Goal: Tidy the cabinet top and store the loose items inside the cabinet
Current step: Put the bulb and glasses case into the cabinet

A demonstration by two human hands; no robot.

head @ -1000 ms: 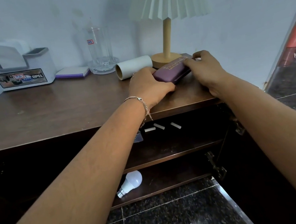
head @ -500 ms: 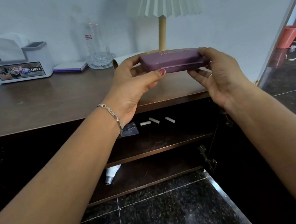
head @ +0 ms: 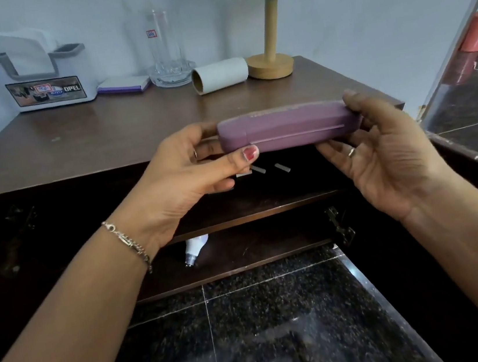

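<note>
A dark wooden cabinet is shown from above and in front, its doors swung open over a speckled stone floor. The front half of the top is bare; objects are ranged along the rear edge against the wall. From left to right these are a white tissue box with a tissue standing in it, a flat purple-edged pad, a clear glass seated in a glass dish, a cardboard tube lying on its side, and a lamp with a wooden stem and pleated shade. The tube lies just beside the lamp base.

Inside the cabinet, two shelves are visible. On the upper shelf three short pale sticks are laid apart; on the lower shelf a bulb lies on its side, partly hidden by the left wrist.

A purple case is held level in the air, in front of the cabinet's front edge and above the open upper shelf. It is long, rounded at the ends, closed, with a pale seam along its side and faint lettering on top. The left hand pinches its left end between thumb and curled fingers. The right hand cups its right end, thumb on top, the other fingers loosely spread beneath.
</note>
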